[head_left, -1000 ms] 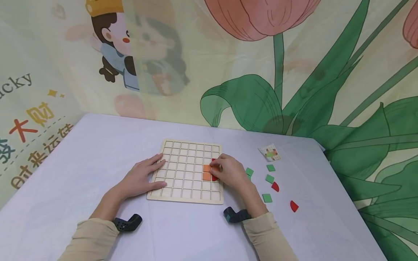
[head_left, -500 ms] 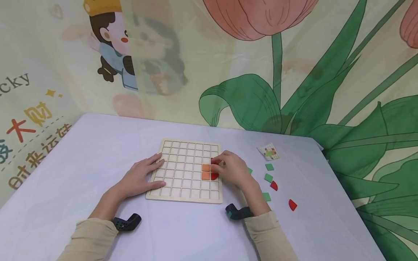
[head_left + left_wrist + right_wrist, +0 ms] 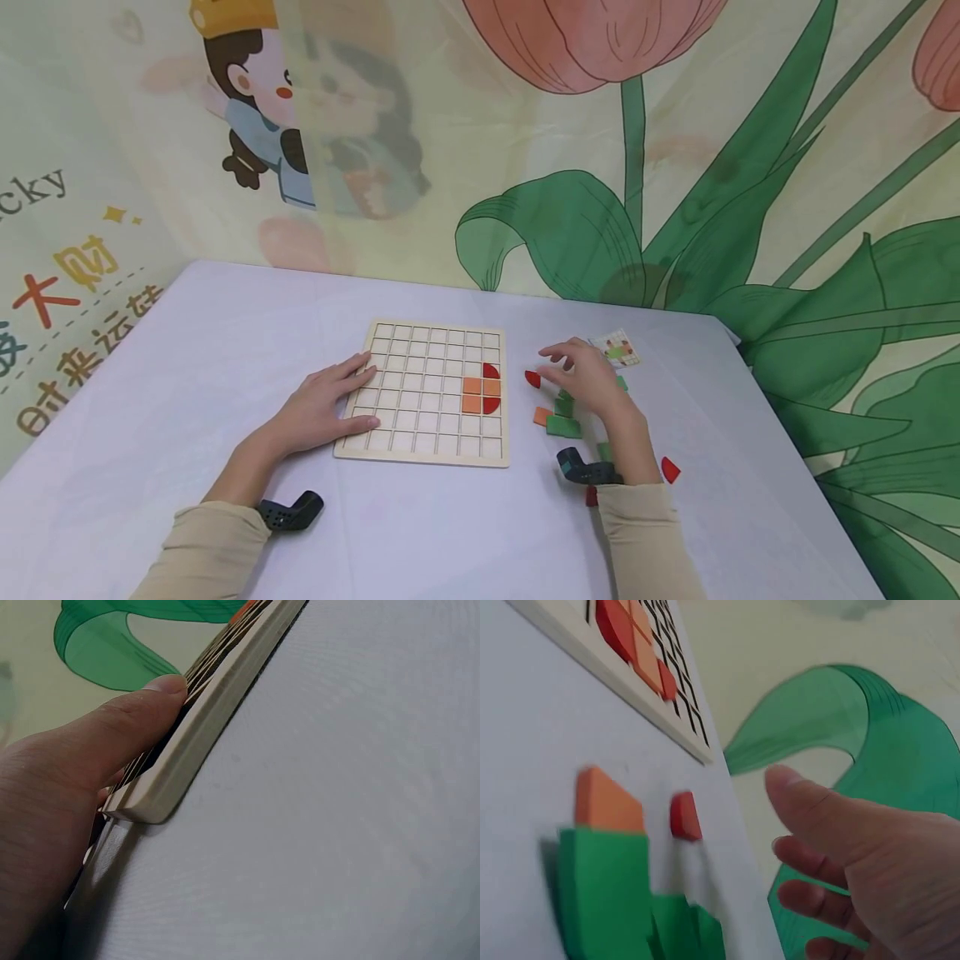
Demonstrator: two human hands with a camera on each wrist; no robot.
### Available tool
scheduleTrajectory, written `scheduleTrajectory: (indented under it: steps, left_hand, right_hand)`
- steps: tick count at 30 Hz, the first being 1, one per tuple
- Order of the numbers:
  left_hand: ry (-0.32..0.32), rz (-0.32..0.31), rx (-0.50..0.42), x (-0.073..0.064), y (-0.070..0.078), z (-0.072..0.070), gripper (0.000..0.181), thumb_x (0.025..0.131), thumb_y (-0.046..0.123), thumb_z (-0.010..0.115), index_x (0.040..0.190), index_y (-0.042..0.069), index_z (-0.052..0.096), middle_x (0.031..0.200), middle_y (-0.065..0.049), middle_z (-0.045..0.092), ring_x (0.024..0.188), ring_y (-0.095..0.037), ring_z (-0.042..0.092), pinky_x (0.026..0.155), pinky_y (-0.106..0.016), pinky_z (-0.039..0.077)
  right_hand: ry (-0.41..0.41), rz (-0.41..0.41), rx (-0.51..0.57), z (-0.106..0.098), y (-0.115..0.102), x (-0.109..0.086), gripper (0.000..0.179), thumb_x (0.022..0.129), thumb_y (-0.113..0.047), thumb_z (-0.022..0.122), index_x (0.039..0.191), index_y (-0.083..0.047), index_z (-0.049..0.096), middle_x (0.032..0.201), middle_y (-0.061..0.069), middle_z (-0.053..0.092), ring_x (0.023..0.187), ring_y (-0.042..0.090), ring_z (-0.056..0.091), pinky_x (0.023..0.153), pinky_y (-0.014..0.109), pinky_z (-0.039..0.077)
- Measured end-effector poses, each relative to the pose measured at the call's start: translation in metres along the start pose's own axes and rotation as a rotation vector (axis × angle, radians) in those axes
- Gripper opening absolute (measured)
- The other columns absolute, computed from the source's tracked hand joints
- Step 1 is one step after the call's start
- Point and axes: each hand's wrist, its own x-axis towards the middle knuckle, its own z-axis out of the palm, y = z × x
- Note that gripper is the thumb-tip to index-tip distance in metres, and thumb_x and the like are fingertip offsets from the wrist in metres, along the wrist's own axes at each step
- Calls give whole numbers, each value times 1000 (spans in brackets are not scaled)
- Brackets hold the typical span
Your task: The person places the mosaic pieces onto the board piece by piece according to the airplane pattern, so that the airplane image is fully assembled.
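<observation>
A pale wooden grid board (image 3: pixel 420 433) lies on the table. My left hand (image 3: pixel 318 412) rests on its left edge, fingers spread and thumb along the grid; in the left wrist view the thumb (image 3: pixel 127 724) lies over the board's rim. Near the board's right side sit orange squares (image 3: pixel 472 386), with a red quarter-circle (image 3: pixel 491 371) above and another red quarter-circle (image 3: pixel 491 406) below. My right hand (image 3: pixel 592 379) hovers right of the board, loosely bent and holding nothing. Just left of its fingertips lies a loose red quarter-circle piece (image 3: pixel 532 379).
Green squares (image 3: pixel 564 427) lie in a small cluster below the right hand, beside a loose orange square (image 3: pixel 542 416). Farther right is another red piece (image 3: pixel 671 470). A small printed pattern card (image 3: pixel 621 348) lies behind the right hand, near the back of the white-covered table (image 3: pixel 420 533).
My right hand has left the board's right side and moved right over the loose pieces. An orange square now shows between the two red pieces. The left hand has stayed put.
</observation>
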Motion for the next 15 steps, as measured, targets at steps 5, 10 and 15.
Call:
scheduleTrajectory:
  steps: [5,10,15]
  left_hand:
    - [3,1,8,-1,2,-2,84,80,57,65,143,7,42,156,-13,28,140,-41,29,110,-58,25]
    - [4,7,11,-1,1,-3,82,81,56,65,143,7,43,155,-13,28,139,-41,29,110,-58,25]
    - [4,8,10,-1,0,-2,82,81,56,65,143,7,43,156,-13,28,140,-40,29,110,-58,25]
  right_hand:
    - [-46,81,8,-11,17,-4,31,85,-33,70,112,-18,68,109,6,63,98,24,54,71,30,51]
    - [-100,122,1,-17,30,-7,29,84,-30,72,109,-16,68,110,8,62,100,25,54,74,32,51]
    - [-133,108,25,-22,39,-10,31,85,-27,72,112,-14,67,110,9,62,100,26,55,74,32,52]
